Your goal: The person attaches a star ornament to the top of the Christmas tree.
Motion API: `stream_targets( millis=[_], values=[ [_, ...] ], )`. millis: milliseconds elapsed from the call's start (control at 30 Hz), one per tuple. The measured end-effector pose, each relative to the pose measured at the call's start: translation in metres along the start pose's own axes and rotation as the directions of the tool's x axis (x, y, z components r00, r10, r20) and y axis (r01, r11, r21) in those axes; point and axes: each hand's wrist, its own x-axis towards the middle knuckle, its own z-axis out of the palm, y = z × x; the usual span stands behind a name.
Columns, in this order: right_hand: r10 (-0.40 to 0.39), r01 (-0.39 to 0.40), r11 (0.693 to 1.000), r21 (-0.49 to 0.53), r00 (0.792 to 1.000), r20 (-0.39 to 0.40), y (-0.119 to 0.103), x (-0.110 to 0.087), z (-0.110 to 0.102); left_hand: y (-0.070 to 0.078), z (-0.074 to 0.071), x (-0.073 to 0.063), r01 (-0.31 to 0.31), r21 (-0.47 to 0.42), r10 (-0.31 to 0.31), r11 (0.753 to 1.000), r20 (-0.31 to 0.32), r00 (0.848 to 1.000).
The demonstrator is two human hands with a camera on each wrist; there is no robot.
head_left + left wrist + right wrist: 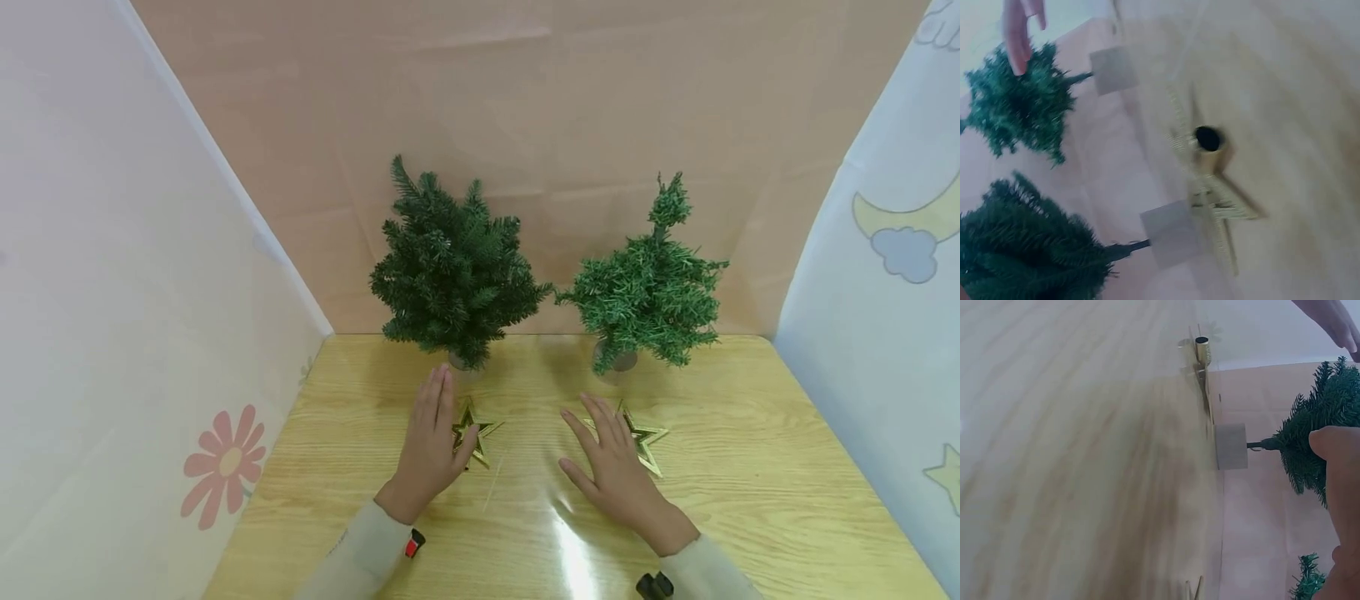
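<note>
My left hand is held with its fingers straight and together above the table, beside a gold star that it partly covers. In the left wrist view this star shows a short gold tube with a dark opening. My right hand has its fingers spread and loosely bent, over the left part of a second gold star. Neither hand holds anything. Behind the left star stands a dark green small artificial fir tree. A lighter green, sparser tree stands behind the right star.
Each tree has a pale round base, the left base and the right base, near the back edge of the wooden table. A pinkish cloth hangs behind. Printed white cloths flank both sides.
</note>
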Motion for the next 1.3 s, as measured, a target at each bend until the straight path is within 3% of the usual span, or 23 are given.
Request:
stream_targets(
  millis=[133,367,700,900,1133,1300],
  values=[
    [-0.027,0.028,0.999,0.020,0.999,-0.024,0.000,0.006,0.000,-0.005,-0.004,0.012,0.011,-0.065,-0.015,0.998,-0.067,0.998],
    [-0.039,0.042,0.997,0.058,0.998,-0.050,-0.002,0.012,0.001,-0.015,-0.015,0.022,0.103,-0.135,-0.116,0.985,-0.098,0.988],
    [-0.017,0.022,0.993,0.118,0.999,-0.042,-0.007,0.017,0.004,-0.039,-0.030,0.032,0.227,-0.233,-0.278,0.946,-0.216,0.936],
    [-0.016,0.021,0.992,0.128,0.999,-0.041,-0.011,0.022,0.003,-0.054,-0.036,0.037,0.329,-0.291,-0.390,0.898,-0.184,0.902],
    [-0.001,0.004,0.989,0.149,1.000,-0.021,-0.013,0.028,0.010,-0.062,-0.039,0.038,0.417,-0.341,-0.484,0.843,-0.142,0.863],
    [0.064,-0.065,0.975,0.213,0.998,0.013,-0.015,0.035,0.022,-0.064,-0.039,0.038,0.439,-0.369,-0.512,0.819,-0.126,0.850]
  ],
)
